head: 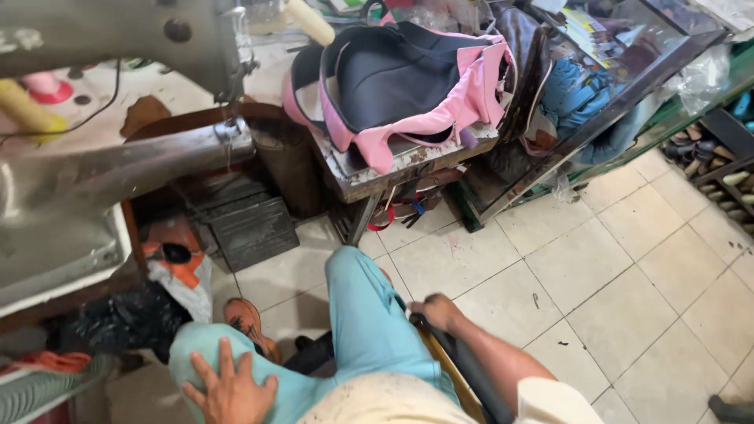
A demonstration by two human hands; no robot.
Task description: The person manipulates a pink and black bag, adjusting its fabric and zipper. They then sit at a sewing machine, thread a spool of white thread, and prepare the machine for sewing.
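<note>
**Both hands low, one on the knee, one on the seat's black bar**

We see the right hand (pixel 437 312) closed over the top end of a black bar (pixel 463 365) that runs down beside the seat, at the person's right thigh. The fingers curl round the bar; the grip looks full, though the far side of the fingers is hidden from us.

The left hand (pixel 230 389) lies flat and spread on the left knee, palm down on the light blue trousers (pixel 357 314). It holds nothing.

Just beyond that knee we make out an orange shoe (pixel 245 320) on the tiled floor (pixel 597 290). Further left lie a dark heap and a bit of orange and white cloth (pixel 177 255), tucked under the machine.

The sewing machine (pixel 118 157) fills the upper left, its long metal arm reaching toward the centre. Beneath it stands a dark ribbed box (pixel 247 224).

Ahead of the knees stands a small worn table (pixel 393 169), well apart from both hands. On it rests a pink and dark grey bag (pixel 416 78), unzipped and slumped open.

To the right of the table a glass case (pixel 620 71) leans, with blue cloth and papers inside. At the far right edge we see low shelves (pixel 722 157) holding shoes.
</note>
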